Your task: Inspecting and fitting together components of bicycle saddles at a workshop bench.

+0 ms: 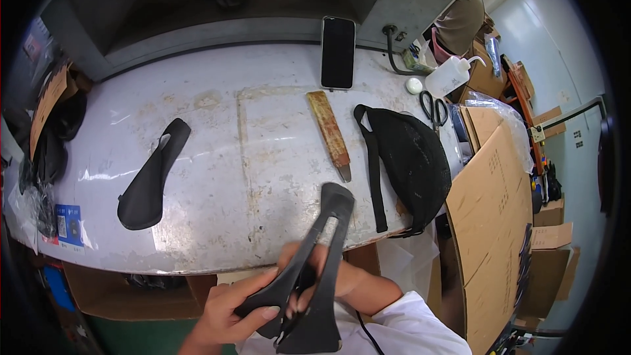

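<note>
Well, the left hand (227, 315) has its grip closed on a black forked piece (323, 315) at the near edge of the tabletop (217, 210), toward five o'clock, the right hand (343, 281) is behind it with a grip I can't make out, and another black piece (148, 187) lies at nine o'clock.

Pretty bright overall, cool white light. Glare streaks on tabletop (210, 217), grey cabinet (407, 6) way dimmer inside. Fisheye bends straight edges hard, corners go black. Right hand (346, 279) has smeary fingers, tabletop clutter decently sharp.
</note>
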Motion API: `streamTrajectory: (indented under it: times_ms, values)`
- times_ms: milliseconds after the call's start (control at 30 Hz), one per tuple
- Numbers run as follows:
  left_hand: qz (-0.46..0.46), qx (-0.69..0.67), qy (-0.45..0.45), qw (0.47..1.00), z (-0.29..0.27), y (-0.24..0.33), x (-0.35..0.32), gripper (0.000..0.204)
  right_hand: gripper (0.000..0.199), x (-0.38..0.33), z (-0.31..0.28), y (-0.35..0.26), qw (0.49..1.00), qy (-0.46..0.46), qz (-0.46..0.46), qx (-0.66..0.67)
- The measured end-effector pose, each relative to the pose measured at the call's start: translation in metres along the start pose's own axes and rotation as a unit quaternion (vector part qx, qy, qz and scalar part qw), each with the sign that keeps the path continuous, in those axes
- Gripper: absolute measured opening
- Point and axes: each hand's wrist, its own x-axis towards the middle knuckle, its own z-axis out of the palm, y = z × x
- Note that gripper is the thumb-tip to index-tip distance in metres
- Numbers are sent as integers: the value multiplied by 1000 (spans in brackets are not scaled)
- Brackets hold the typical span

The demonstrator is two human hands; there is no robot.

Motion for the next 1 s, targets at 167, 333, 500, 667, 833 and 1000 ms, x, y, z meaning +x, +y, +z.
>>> streamTrajectory:
  times_ms: [167, 333, 500, 667, 833, 1000]
  values:
    - [-49, -101, 80, 990, 9, -6, -5, 50, 54, 6, -5, 9, 991, -28, 130, -3]
    - [-130, -196, 94, 967, 15, 1, -1, 51, 62, 4, -14, 19, 988, -6, 155, -21]
    - [-138, -203, 97, 965, 14, 5, 0, 47, 63, 6, -15, 17, 989, -2, 147, -25]
    - [-144, -260, 94, 950, 12, 13, 2, 40, 63, 1, -16, 14, 982, -70, 176, 23]
    - [-121, -180, 93, 972, 16, 5, -3, 39, 54, 6, -5, 16, 988, 5, 151, -12]
    - [-113, -142, 47, 982, 12, 1, -11, 37, 56, -7, -30, 25, 976, -2, 208, -60]
